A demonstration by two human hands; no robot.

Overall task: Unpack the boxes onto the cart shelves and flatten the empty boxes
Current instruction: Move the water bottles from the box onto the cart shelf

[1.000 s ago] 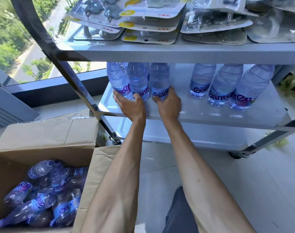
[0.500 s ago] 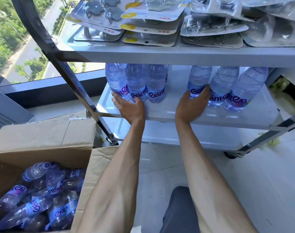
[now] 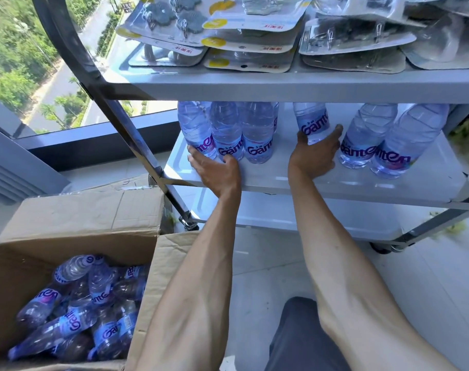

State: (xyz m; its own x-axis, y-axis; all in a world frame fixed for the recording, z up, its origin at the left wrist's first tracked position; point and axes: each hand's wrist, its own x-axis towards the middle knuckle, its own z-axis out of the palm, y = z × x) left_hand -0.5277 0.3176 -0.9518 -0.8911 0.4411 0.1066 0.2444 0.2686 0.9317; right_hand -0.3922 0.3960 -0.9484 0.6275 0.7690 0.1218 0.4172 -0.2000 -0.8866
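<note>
Moved: since half a second ago, my right hand (image 3: pixel 315 153) has pulled one bottle (image 3: pixel 312 123) away from the pair of bottles (image 3: pixel 380 140) at centre right, toward the trio (image 3: pixel 228 132) at frame centre.
Right grip: fingers and thumb curled around that bottle's base, holding it upright on the middle shelf (image 3: pixel 321 183).
Left grip: my left hand (image 3: pixel 217 170) lies flat, fingers straight, touching the foot of the trio's leftmost bottles and holding nothing.
Done: six bottles stand on the middle shelf; packaged goods (image 3: pixel 252 36) fill the top shelf in the upper part of the frame.
Left: the cardboard box (image 3: pixel 81 223) at lower left sits open, with many loose bottles (image 3: pixel 81 303) lying inside.
Judgement: well short of finished; the box needs emptying before it can be flattened.
</note>
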